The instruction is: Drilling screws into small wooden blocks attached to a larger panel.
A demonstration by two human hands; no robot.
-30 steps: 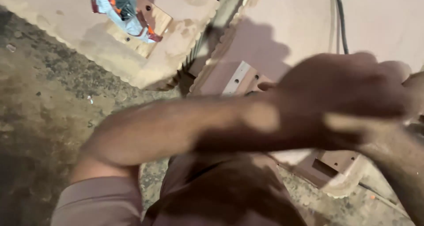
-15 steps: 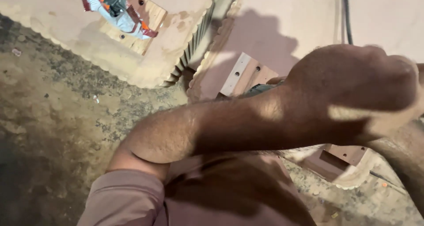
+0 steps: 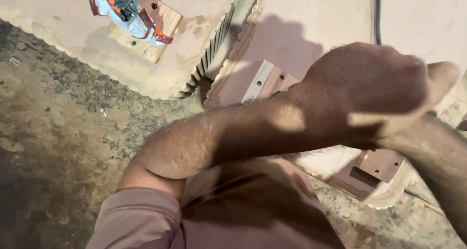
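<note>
Currently, the left hand (image 3: 384,88) is raised close to the camera above a flat wooden panel with a scalloped edge (image 3: 311,30). The left forearm runs across the middle of the view from the elbow at lower left. The hand is curled into a loose fist, seen from the back; the fingers and palm face away, so whether it holds anything cannot be told. The right forearm (image 3: 438,166) enters from the right edge and passes under the left wrist. The right hand itself does not show.

State of the work, judged from how things lie:
- A light wooden strip with small holes (image 3: 260,81) lies on the panel, just beside the left forearm. No screws or fasteners are visible in the holes.
- A small square block with holes (image 3: 379,164) sits at the panel's near edge, below the left hand.
- A second scalloped panel (image 3: 63,49) lies well apart at upper left, bearing a drilled wooden block (image 3: 155,27) and a crumpled foil wrapper (image 3: 124,10).

Fitting of the strip and blocks appears begun, with fastening seemingly left to do. Both panels rest on a rough, dusty floor (image 3: 58,147).
</note>
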